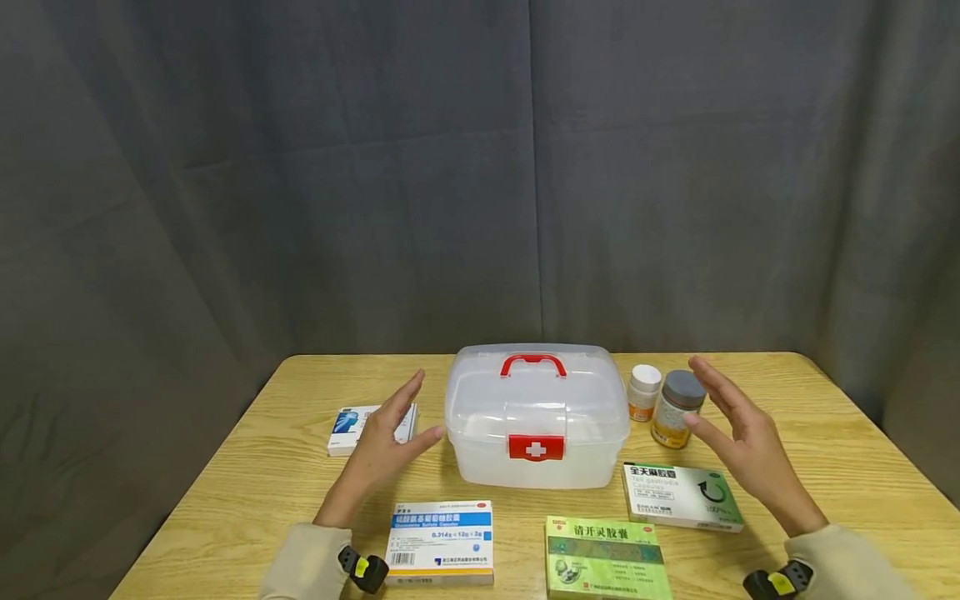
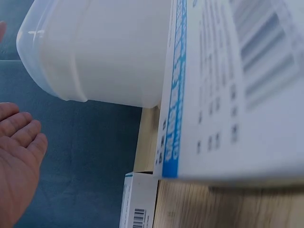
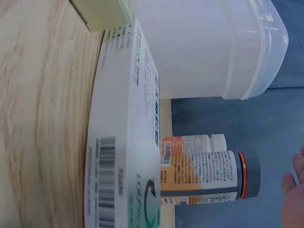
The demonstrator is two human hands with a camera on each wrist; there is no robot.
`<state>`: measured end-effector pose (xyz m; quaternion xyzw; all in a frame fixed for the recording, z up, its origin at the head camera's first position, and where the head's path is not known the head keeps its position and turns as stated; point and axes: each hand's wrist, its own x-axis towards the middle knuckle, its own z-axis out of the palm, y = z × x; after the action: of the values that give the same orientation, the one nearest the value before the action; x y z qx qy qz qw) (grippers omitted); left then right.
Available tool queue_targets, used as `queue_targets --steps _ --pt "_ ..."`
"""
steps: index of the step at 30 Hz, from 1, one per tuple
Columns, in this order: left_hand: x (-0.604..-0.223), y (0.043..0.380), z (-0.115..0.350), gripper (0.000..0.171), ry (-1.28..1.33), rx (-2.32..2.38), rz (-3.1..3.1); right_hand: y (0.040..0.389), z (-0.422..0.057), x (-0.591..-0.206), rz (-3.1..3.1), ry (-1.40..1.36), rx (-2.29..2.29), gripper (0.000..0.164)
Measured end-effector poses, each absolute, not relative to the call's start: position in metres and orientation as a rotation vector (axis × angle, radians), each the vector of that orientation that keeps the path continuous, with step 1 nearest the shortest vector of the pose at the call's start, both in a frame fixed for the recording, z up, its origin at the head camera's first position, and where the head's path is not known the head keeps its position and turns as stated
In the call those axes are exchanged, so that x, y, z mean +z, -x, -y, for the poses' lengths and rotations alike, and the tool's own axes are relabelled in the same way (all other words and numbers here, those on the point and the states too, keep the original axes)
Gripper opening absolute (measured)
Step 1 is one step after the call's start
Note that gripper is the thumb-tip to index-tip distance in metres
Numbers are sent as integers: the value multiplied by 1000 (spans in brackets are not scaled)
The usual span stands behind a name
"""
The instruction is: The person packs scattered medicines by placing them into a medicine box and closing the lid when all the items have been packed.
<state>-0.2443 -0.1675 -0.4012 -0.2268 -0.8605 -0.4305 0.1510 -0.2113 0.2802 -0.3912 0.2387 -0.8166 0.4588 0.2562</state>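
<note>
A translucent plastic first-aid box (image 1: 480, 462) with a red handle and red cross latch stands closed at the table's middle. My left hand (image 1: 386, 446) hovers left of it, fingers extended, holding nothing. Behind that hand lies a white and blue medicine box (image 1: 348, 432), partly hidden. On the other side my right hand (image 1: 742, 442) is raised with straight fingers, also holding nothing, near a grey-capped bottle (image 1: 678, 408). A smaller white-capped bottle (image 1: 643, 392) stands beside that bottle. Both palms face inward, apart from the first-aid box.
Nearest the front are a blue and white capsule box (image 1: 441, 542) and a green capsule box (image 1: 607, 558). A white and green capsule box (image 1: 681, 496) lies under the right hand's side. The wooden table (image 1: 247, 500) ends at a grey curtain (image 1: 412, 183).
</note>
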Motion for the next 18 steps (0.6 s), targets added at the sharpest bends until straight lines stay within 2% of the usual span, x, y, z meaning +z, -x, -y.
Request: queue_targets --steps 18 --pt "-404 246 158 80 644 -1344 2441 218 -265 -402 2212 -676 1332 71"
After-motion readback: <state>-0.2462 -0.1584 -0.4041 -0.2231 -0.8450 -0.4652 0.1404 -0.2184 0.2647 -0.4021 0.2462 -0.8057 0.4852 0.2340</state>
